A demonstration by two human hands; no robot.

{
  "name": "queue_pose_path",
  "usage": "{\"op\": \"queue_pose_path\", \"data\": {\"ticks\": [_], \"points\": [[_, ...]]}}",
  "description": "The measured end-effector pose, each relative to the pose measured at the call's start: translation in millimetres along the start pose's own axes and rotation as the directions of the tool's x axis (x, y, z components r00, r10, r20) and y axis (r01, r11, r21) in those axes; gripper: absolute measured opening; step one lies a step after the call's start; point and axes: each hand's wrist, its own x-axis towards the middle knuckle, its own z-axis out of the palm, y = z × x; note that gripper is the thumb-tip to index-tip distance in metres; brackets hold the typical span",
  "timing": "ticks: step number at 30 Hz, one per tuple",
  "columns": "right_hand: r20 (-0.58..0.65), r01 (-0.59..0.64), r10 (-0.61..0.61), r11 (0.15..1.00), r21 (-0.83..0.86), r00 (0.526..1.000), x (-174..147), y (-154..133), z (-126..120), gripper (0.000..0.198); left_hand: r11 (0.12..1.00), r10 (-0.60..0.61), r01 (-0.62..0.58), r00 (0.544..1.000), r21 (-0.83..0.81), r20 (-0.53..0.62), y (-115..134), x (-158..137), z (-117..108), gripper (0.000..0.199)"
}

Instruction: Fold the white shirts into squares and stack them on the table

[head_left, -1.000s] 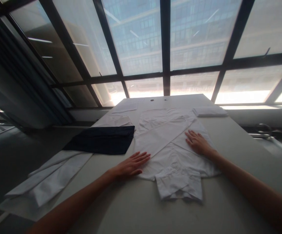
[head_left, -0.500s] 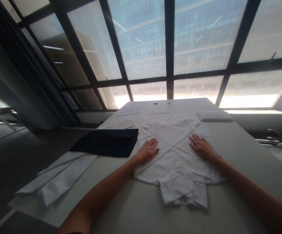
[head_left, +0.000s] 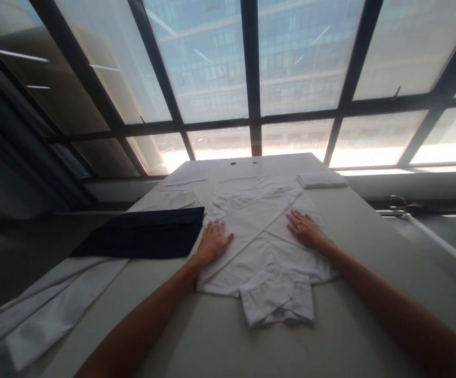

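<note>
A white garment [head_left: 267, 252] lies folded on the white table, with diagonal creases across it. What looks like a sleeve end or cuff points toward me at its near edge. My left hand [head_left: 214, 242] rests palm down on the garment's left side, fingers spread. On its right side my right hand [head_left: 305, 229] lies flat, fingers stretched forward. Neither hand grips the cloth. Just left of my left hand is a dark navy folded cloth [head_left: 145, 233], lying over long white fabric [head_left: 60, 299] that hangs past the table's left edge.
At the table's [head_left: 373, 252] far right sits a folded white cloth [head_left: 322, 180]. Thin white sheets [head_left: 186, 174] and more white cloth [head_left: 168, 200] lie at the far left. Large windows [head_left: 200, 68] stand behind the table, with a dark curtain [head_left: 11, 142] to the left.
The view has turned right, so everything sits further left in the picture. My left hand has slid slightly outward toward the garment's left edge. Both hands stay flat on the cloth.
</note>
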Motion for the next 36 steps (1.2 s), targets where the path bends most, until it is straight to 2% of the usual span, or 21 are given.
{"op": "queue_pose_path", "data": {"ticks": [5,7,9,11,13,16,19,21,23,27,31,33,36], "points": [[0.086,-0.018,0.018,1.0,0.002,0.996,4,-1,-6,0.06,0.981,0.178,-0.182,0.982,-0.065,-0.058,11,-4,-8,0.064],[0.106,-0.067,0.065,0.997,0.024,0.992,11,-12,-13,0.058,0.968,0.23,-0.231,0.973,-0.095,-0.027,14,-4,-8,0.061],[0.066,-0.101,0.096,0.993,0.069,0.993,23,-35,-21,0.058,0.965,0.241,-0.24,0.97,-0.11,-0.002,16,-4,-7,0.059],[0.011,-0.016,0.014,0.991,0.134,1.0,37,-69,-25,0.059,0.965,0.239,-0.238,0.971,-0.109,-0.011,17,-4,-5,0.059],[0.024,0.134,-0.142,0.969,0.207,0.99,53,-109,-23,0.059,0.966,0.236,-0.238,0.971,-0.106,-0.029,16,-3,-3,0.058],[0.02,0.362,-0.379,0.896,0.257,0.925,75,-163,-11,0.057,0.963,0.241,-0.245,0.969,-0.113,-0.045,16,-4,-1,0.057],[0.02,0.454,-0.475,0.851,0.263,0.88,93,-185,4,0.057,0.959,0.249,-0.255,0.966,-0.12,-0.063,16,-5,0,0.054],[0.029,0.437,-0.457,0.865,0.245,0.889,103,-177,11,0.061,0.96,0.246,-0.253,0.967,-0.121,-0.069,16,-7,0,0.054],[0.043,0.386,-0.402,0.899,0.206,0.915,113,-154,15,0.066,0.962,0.239,-0.244,0.969,-0.125,-0.059,16,-8,-1,0.055],[0.08,0.238,-0.247,0.966,0.103,0.966,131,-81,11,0.069,0.964,0.22,-0.223,0.975,-0.144,-0.034,17,-9,-2,0.055],[0.126,0.033,-0.033,0.999,0.007,0.991,143,-13,4,0.066,0.963,0.22,-0.223,0.975,-0.154,-0.041,16,-8,0,0.056],[0.121,-0.033,0.035,0.999,-0.018,0.992,147,8,3,0.065,0.962,0.222,-0.227,0.974,-0.153,-0.044,15,-8,2,0.056],[0.101,-0.081,0.083,0.996,-0.025,0.991,149,23,3,0.065,0.962,0.224,-0.229,0.973,-0.148,-0.051,15,-8,3,0.056]]}}
